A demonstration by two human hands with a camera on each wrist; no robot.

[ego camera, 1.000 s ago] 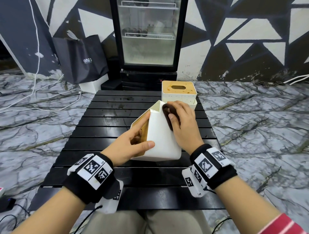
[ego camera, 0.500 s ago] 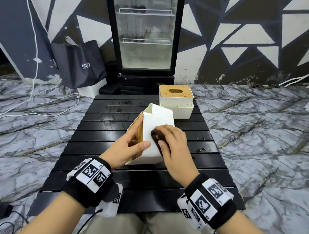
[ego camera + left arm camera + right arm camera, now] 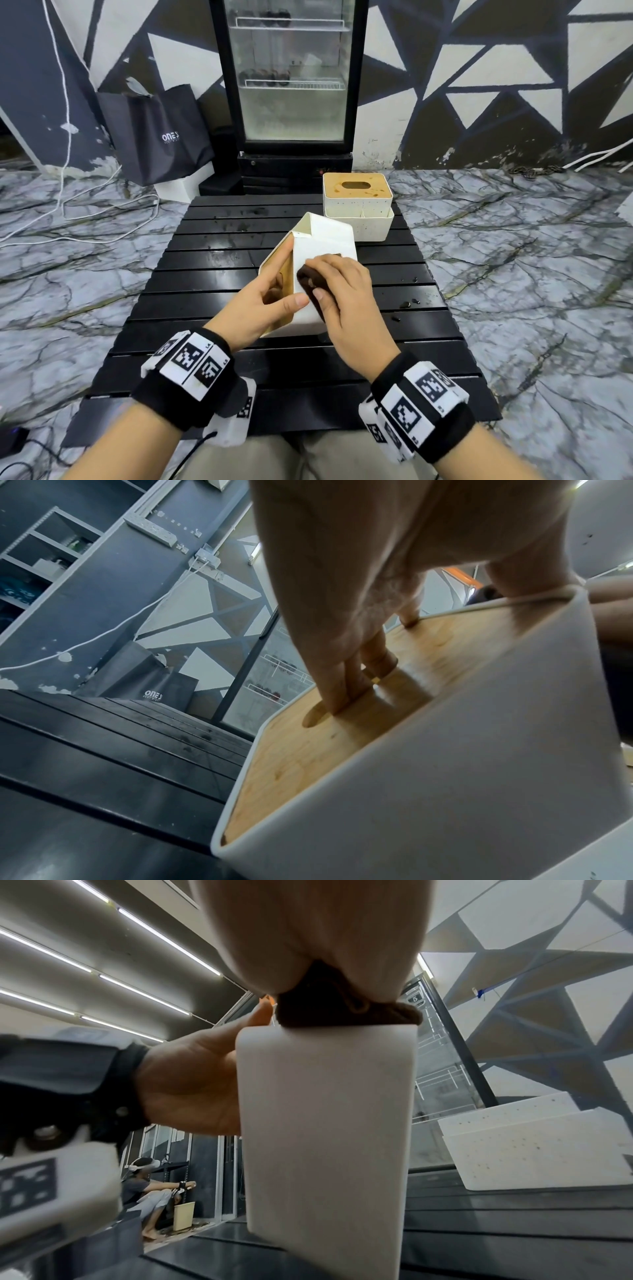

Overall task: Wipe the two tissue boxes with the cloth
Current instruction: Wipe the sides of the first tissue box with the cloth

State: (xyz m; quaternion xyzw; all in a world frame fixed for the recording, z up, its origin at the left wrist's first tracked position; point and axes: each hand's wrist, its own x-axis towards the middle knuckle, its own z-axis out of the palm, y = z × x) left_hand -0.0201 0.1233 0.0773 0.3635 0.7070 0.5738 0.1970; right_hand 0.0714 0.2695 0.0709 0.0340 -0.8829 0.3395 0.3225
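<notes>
— So where is the near tissue box (image 3: 327, 260) right now?

— Tipped on its side on the black slatted table (image 3: 212, 260), its wooden lid facing left. The second tissue box (image 3: 356, 212) stands upright just behind it, at the table's far edge, in front of the glass-door fridge (image 3: 291, 78).

— And the left hand (image 3: 263, 305)?

— Clamped on the tipped box: in the left wrist view two fingers (image 3: 342, 680) reach into the slot of the wooden lid, and the thumb lies across the white side.

— The right hand (image 3: 346, 301)?

— Closed around the dark brown cloth (image 3: 310, 281), pressing it flat against the upward-facing white side of the tipped box, just right of the left thumb.

— Anything else near the table?

— A dark shopping bag (image 3: 154, 133) leans on the wall, left of the fridge. Small dark specks lie on the slats right of the tipped box.
</notes>
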